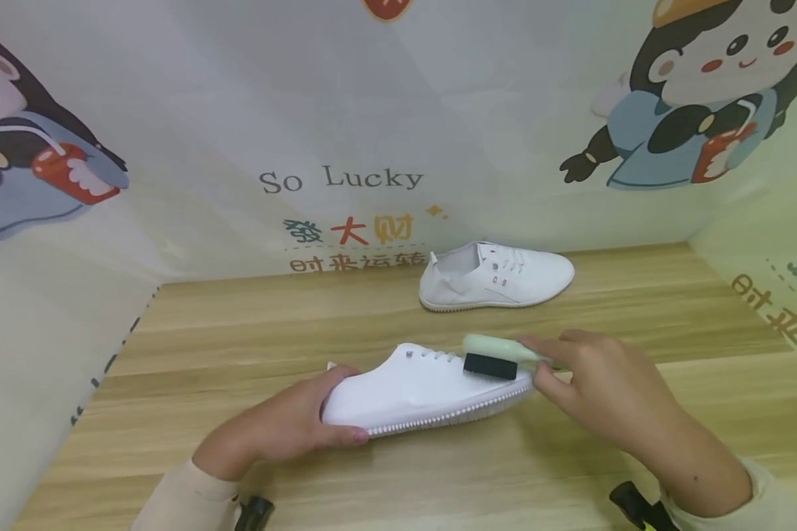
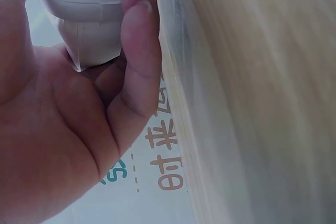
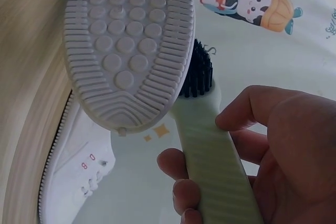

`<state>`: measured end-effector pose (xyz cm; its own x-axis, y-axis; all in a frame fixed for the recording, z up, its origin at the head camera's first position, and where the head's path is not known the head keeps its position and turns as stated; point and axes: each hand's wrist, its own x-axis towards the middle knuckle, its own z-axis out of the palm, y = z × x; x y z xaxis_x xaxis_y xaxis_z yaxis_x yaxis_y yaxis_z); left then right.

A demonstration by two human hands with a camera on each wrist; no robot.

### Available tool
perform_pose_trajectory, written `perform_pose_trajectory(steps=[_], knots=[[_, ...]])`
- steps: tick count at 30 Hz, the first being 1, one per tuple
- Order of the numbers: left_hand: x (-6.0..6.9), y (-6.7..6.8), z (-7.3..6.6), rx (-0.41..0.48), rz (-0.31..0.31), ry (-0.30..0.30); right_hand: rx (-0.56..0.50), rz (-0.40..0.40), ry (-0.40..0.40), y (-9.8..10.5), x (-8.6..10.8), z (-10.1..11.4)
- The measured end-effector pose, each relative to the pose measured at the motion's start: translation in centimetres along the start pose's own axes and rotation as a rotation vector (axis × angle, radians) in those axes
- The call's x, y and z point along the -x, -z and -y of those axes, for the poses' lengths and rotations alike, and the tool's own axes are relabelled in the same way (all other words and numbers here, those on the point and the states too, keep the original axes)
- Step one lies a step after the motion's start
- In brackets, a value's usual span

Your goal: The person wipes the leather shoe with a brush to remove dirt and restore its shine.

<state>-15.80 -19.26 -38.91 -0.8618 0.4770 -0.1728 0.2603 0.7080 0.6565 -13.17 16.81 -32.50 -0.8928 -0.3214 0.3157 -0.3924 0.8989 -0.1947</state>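
A white lace-up shoe [image 1: 385,391] is held tilted above the wooden table, its toe pointing right. My left hand [image 1: 292,417] grips it round the heel; the left wrist view shows the fingers [image 2: 139,56] curled against the heel end of the sole. In my right hand [image 1: 604,383] is a pale green brush [image 1: 498,346] with black bristles [image 1: 490,366], which lie against the upper near the toe. The right wrist view shows the fingers wrapped round the brush handle [image 3: 212,166] and the studded sole [image 3: 126,51] facing that camera.
A second white shoe [image 1: 498,276] stands on the table [image 1: 292,310] at the back, against a printed backdrop [image 1: 345,110] with cartoon figures and lettering. Black device parts [image 1: 255,512] show near both wrists.
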Motion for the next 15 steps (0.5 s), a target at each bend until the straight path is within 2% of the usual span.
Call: perform_pose_trajectory(steps=[6, 11, 15], knots=[[0.0, 0.31, -0.16, 0.0, 0.015, 0.009, -0.008, 0.019, -0.01, -0.04, -0.23, -0.09], [-0.09, 0.42, -0.3, 0.002, -0.001, 0.016, -0.005, 0.014, -0.016, 0.0, -0.39, -0.19], [-0.04, 0.37, -0.28, 0.013, 0.005, 0.003, -0.009, 0.017, -0.021, -0.13, -0.41, -0.3]])
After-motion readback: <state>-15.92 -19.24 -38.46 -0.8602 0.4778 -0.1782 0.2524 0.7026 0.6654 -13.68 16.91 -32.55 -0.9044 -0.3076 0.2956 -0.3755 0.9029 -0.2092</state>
